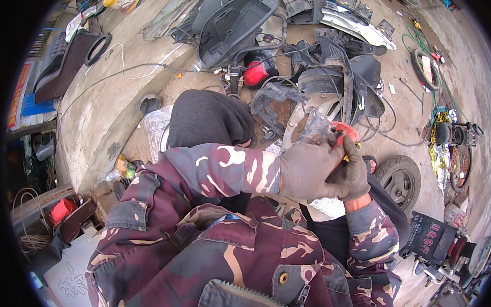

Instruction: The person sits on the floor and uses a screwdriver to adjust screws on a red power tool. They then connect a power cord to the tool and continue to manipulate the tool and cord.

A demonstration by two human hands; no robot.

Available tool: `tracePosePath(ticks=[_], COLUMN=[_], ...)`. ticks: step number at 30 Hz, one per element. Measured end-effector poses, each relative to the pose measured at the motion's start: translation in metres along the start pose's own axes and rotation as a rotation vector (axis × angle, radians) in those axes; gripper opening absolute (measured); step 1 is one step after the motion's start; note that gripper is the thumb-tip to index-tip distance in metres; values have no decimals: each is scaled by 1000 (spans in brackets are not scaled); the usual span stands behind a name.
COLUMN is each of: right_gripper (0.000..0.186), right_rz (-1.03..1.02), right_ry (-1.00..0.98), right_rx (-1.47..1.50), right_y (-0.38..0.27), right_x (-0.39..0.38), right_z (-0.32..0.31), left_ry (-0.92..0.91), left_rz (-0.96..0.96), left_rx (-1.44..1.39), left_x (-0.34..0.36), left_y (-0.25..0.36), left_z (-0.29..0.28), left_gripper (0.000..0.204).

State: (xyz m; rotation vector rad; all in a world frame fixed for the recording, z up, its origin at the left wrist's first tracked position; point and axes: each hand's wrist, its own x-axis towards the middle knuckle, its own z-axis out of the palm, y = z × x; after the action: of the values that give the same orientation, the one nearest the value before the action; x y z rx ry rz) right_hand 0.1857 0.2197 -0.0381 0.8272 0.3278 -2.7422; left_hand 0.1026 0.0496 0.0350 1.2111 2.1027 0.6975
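Note:
My left hand [310, 169], in a grey work glove, reaches across in front of me, its fingers bent in against the right hand. My right hand [354, 176], also gloved, has its fingers closed round a small red-orange piece [343, 130] whose kind I cannot make out. The gloves hide most of this piece and whatever the left fingertips pinch. Just beyond the left hand is a murky, see-through grey plastic piece [315, 125], over a pale rounded part [293, 125]. Close by on the far side lies a dark, broken-looking plastic bracket [274, 103].
Beyond my knees lie black plastic vehicle panels [228, 31], a red lamp-like part [256, 72] and tangled cables [386, 135]. To the right are a small black wheel [398, 183], a loose tyre [426, 70] and a dark box [428, 238]. A black seat-like piece [64, 66] lies at left.

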Motion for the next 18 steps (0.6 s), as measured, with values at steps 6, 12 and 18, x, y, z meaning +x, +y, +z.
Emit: tracePosePath(ticks=[6, 12, 18], right_gripper=[49, 41, 44], right_rz=[-406, -398, -421], right_ry=[257, 229, 277], right_rx=[-537, -347, -311], right_y=[-28, -54, -66], right_x=[-26, -63, -68], right_z=[6, 37, 30], left_ry=[34, 161, 1], left_rz=[173, 323, -224], left_rx=[-153, -204, -400], left_x=[-8, -20, 2], left_y=[-1, -14, -82], left_z=[-6, -11, 12], left_gripper=[69, 46, 43])
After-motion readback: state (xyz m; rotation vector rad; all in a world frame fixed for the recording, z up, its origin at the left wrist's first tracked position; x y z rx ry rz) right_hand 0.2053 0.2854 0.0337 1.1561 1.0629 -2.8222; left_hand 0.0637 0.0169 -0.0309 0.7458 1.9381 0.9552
